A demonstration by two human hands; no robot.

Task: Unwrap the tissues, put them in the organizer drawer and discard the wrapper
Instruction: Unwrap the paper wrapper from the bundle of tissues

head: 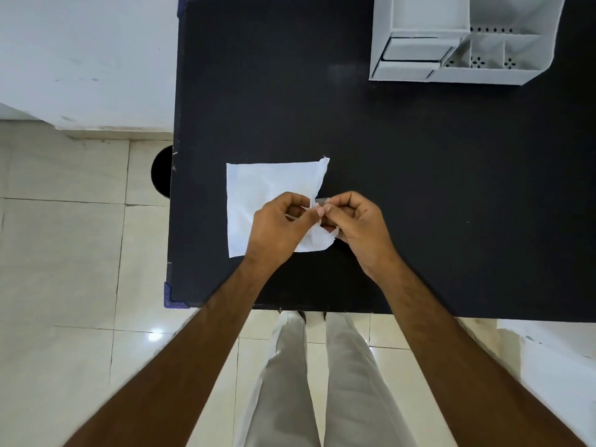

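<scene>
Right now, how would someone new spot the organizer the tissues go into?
Look to the black table's far right corner. The white plastic organizer stands there, well beyond both hands: the only boxy, compartmented thing, with a drawer front at its left, unlike the flat tissue pack.

Black table (419, 188) lies mostly bare; white organizer (458, 50) blocks the far right corner, tissue packet (258, 195) near the left edge.

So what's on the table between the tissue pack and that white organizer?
Nothing: in the head view, the black table is bare between the tissue pack and the white organizer.
</scene>
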